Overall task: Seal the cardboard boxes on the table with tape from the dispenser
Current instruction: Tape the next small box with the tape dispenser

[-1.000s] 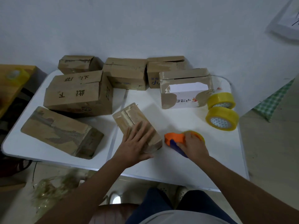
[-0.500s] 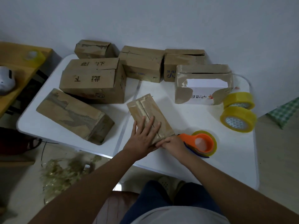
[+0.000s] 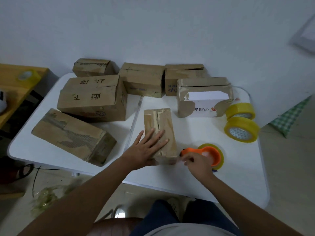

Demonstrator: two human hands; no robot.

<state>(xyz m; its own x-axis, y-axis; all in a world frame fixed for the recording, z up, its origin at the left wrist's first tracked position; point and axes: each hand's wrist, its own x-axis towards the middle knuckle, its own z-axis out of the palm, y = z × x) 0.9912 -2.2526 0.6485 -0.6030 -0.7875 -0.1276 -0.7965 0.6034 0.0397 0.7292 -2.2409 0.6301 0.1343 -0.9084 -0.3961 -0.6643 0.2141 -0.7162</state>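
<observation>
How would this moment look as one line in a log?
left hand: flat on small box | right hand: at dispenser, beside box's near end | tape: none seen across seam

A makeshift home packing corner; a white folding table [image 3: 221, 181] against a bare wall [image 3: 153, 31]; worn cardboard boxes [image 3: 92, 101]; spare tape rolls [image 3: 242, 129]; tiled floor [image 3: 289, 167].

Left hand [image 3: 148, 148] lies flat (fingers spread); right hand [image 3: 196, 163] curled, pinching.

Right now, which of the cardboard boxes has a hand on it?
The small narrow box nearest the person, beside the orange tape dispenser. The left hand lies flat on it; the other boxes sit untouched.
</observation>
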